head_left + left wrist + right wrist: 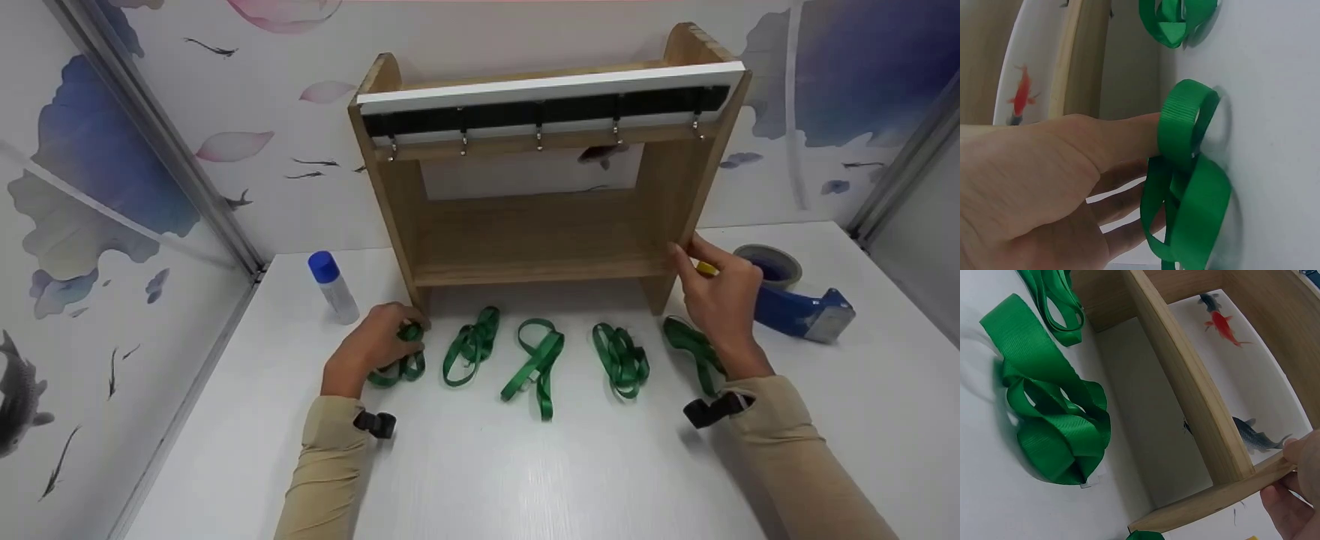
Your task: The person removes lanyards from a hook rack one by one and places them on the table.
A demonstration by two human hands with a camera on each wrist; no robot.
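Note:
A wooden shelf rack [525, 270] stands on the table, with a row of metal hooks on a black strip [540, 116] along its front. My left hand [382, 341] holds the leftmost bundle of looped green ribbon [1199, 208] beside the rack's left leg. The thumb lies against the ribbon and the other fingers are partly hidden behind it. With thumb and fingers, my right hand [720, 296] pinches the front edge of the rack's right side panel [1213, 503]. Under that wrist lies another green ribbon [694, 349].
More green ribbon bundles, [472, 345] among them, lie in a row before the rack. A blue-capped glue stick [335, 289] stands at left. Behind my right hand are a tape roll [780, 266] and a blue tape dispenser [802, 315]. Patterned walls enclose the table.

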